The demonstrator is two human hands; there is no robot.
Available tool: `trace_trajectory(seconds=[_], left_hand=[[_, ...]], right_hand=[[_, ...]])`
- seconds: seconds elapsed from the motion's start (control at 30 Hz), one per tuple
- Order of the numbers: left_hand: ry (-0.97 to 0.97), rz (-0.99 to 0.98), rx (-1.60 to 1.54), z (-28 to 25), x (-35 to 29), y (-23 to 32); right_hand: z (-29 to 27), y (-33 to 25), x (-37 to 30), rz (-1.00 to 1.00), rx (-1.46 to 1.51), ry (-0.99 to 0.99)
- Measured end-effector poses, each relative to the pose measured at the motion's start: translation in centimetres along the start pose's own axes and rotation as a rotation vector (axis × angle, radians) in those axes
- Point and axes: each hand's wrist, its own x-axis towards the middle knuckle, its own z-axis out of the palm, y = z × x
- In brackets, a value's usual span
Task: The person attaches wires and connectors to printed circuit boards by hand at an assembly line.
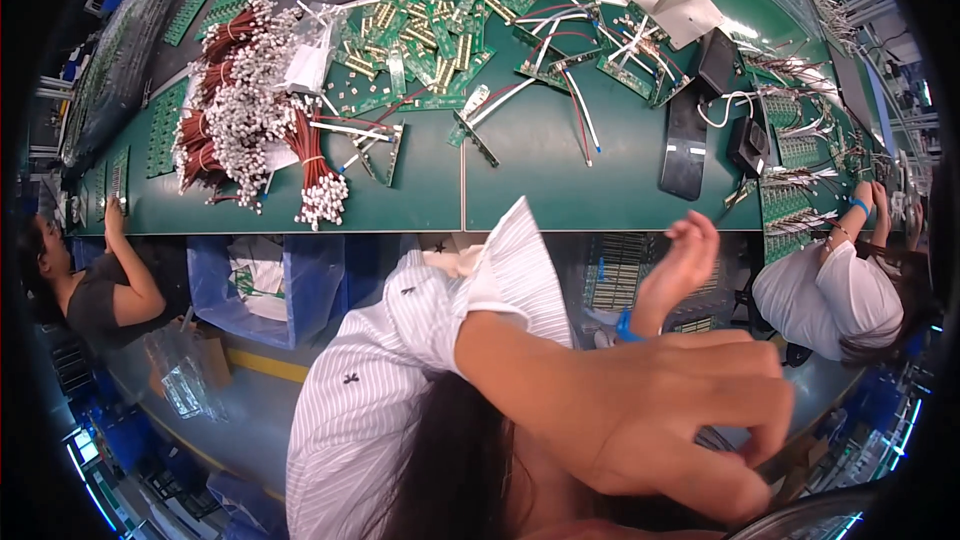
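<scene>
My left hand (690, 420) is large and close in front of me, its striped-sleeved arm reaching across to the right. Its fingers are bent and spread, with a gap between them and nothing visible held. Beyond it, my right hand (682, 258) is raised just off the bench's front edge, a blue band (628, 326) at its wrist. Its fingers curl loosely, apart and holding nothing. Nearest on the bench are a black phone (684, 158) and a circuit board with white and red wires (477, 138). Part of my right forearm is hidden behind the left hand.
The green bench (400, 210) holds a pile of small circuit boards (425, 35) and bundles of red wires with white connectors (240, 105). A white stand (672, 2) stands at the back. A blue bin (240, 285) sits below. Co-workers (840, 285) sit at both sides.
</scene>
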Motion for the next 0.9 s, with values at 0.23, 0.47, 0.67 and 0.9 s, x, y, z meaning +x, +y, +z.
trace_trajectory(seconds=[0.23,0.47,0.67,0.9], left_hand=[[0.23,-0.675,0.542,-5.8,-10.0,1.5],[0.636,-0.863,1.325,-12.7,-16.9,3.4],[0.618,-0.799,1.502,-14.4,-18.4,2.9],[0.643,-0.775,1.558,-15.6,-18.3,4.4]], right_hand=[[9.9,0.5,-3.0,-0.151,-0.333,-0.674],[16.9,3.0,-0.2,0.169,-0.654,-0.703],[18.7,4.5,-0.8,0.094,-0.776,-0.627],[17.5,0.6,-2.7,-0.25,-0.317,-0.691]])
